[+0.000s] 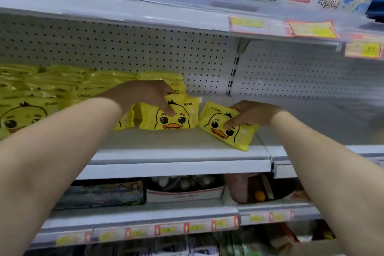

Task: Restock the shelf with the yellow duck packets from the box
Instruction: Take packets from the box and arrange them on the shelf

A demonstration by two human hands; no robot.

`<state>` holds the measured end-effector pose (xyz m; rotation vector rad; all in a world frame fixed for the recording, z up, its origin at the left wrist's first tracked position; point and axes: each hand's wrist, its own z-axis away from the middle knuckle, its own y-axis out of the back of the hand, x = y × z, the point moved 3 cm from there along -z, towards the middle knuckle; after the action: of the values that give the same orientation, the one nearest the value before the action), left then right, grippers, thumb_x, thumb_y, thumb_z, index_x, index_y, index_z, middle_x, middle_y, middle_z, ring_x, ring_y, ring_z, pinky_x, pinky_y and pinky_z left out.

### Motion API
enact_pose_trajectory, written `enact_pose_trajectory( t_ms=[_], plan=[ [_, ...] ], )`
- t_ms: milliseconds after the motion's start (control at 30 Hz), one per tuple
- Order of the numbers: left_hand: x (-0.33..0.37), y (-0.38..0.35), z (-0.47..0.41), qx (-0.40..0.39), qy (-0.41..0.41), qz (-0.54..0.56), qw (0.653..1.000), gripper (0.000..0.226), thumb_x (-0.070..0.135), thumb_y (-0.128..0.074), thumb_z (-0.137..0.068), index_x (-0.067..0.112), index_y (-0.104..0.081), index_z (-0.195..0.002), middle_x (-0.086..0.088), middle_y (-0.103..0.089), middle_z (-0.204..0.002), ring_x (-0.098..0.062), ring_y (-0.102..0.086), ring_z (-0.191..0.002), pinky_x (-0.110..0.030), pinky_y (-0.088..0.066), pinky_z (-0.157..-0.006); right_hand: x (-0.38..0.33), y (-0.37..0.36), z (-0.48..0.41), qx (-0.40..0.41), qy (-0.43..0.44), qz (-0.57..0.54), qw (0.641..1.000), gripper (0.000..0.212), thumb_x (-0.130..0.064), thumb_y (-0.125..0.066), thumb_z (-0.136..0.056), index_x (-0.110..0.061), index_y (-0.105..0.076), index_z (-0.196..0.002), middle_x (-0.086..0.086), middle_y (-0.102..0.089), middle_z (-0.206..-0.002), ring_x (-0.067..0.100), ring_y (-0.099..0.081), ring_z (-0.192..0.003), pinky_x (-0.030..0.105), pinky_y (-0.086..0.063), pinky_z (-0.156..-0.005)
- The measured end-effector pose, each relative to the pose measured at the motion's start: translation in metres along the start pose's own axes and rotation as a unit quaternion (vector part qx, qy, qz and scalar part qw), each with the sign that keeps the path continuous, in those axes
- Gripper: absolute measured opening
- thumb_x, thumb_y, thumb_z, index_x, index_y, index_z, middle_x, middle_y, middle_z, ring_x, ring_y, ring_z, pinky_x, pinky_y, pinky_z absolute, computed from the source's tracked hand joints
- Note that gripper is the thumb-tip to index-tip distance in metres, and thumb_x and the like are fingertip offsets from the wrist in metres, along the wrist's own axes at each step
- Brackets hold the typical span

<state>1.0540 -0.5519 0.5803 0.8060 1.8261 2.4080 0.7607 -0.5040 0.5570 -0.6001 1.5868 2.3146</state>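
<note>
While we reach into white shelf [166, 143], stacked duck packets [41, 89] fill far left against pegboard [124, 48]. Our left hand [149, 95] grasps upright duck packet [178, 119] over top edge, thumb on duck's forehead; packet stands on shelf just right of stack. Just beside it, tilted duck packet [228, 131] sits near shelf front, right end lower; our right hand [251, 113] pinches it, thumb across face, fingers behind
</note>
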Motion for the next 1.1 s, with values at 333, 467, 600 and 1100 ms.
enact_pose_trajectory(
  t_ms=[333,467,600,1100],
  plan=[
    [0.011,-0.009,0.02,-0.006,-0.012,0.055,0.998,0.041,0.041,-0.085,-0.067,0.035,-0.066,-0.103,0.018,-0.068,-0.107,-0.009,-0.06,-0.106,-0.029,-0.047,-0.096,-0.042,-0.007,-0.004,0.104,0.213,-0.158,0.959,0.041,-0.039,-0.08,-0.08,-0.035,-0.067,-0.119,-0.018,-0.067,-0.117,-0.003,-0.06,-0.112,0.019,-0.048,-0.095],
    [0.01,-0.005,0.031,-0.009,-0.016,0.071,0.997,0.039,0.037,-0.084,-0.07,0.036,-0.066,-0.104,0.024,-0.066,-0.102,0.004,-0.057,-0.098,-0.021,-0.044,-0.083,-0.066,-0.022,-0.014,0.125,0.235,-0.239,0.934,0.016,-0.023,-0.08,-0.083,-0.021,-0.074,-0.097,-0.002,-0.075,-0.092,0.008,-0.069,-0.087,0.029,-0.055,-0.086],
    [-0.005,0.004,0.041,0.003,-0.025,0.087,0.996,0.034,0.042,-0.082,-0.072,0.036,-0.069,-0.103,0.023,-0.069,-0.101,0.001,-0.061,-0.1,-0.02,-0.044,-0.083,-0.07,-0.022,-0.02,0.164,0.225,-0.292,0.915,0.011,-0.015,-0.076,-0.086,-0.007,-0.071,-0.092,0.012,-0.075,-0.094,0.017,-0.07,-0.084,0.032,-0.056,-0.08],
    [-0.026,0.016,0.024,0.055,-0.042,-0.039,0.997,0.042,0.039,-0.083,-0.071,0.021,-0.07,-0.107,0.004,-0.068,-0.099,-0.017,-0.062,-0.094,-0.031,-0.05,-0.082,-0.08,-0.04,-0.038,0.177,0.201,-0.328,0.906,0.016,-0.014,-0.076,-0.085,-0.003,-0.072,-0.095,0.001,-0.075,-0.084,0.014,-0.071,-0.082,0.033,-0.057,-0.082]
  ],
)
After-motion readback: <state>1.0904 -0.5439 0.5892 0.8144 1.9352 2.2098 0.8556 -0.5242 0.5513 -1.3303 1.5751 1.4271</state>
